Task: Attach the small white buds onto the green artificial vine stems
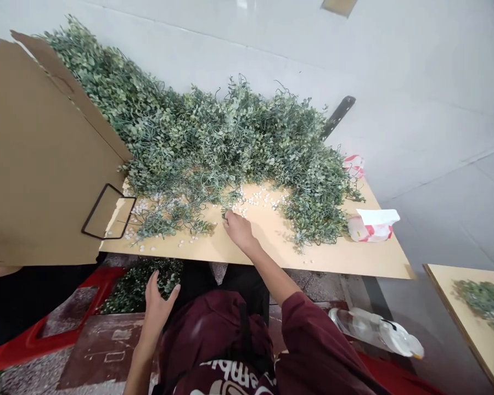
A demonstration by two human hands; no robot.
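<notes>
My right hand (239, 232) is over the tabletop with its fingers closed. Small green leaves show at the fingertips, but what the fingers hold, if anything, is hidden. Just left of it, loose sprigs of artificial greenery (164, 219) lie on the board, and small white round pieces (257, 197) are scattered beyond the fingers. A large heap of the same artificial greenery (230, 131) stretches along the back of the table. Below the table's front edge, my left hand (158, 302) is open, thumb and fingers apart, holding nothing. Beneath it is a darker bunch of leaves (138, 285).
The wooden table (354, 260) carries a tissue pack (372, 226) at right. A tall cardboard sheet (45, 153) with a black rectangular loop (109, 214) borders the left. A clear plastic bottle (362, 326) is low on the right, and a red stool (61, 323) on the left.
</notes>
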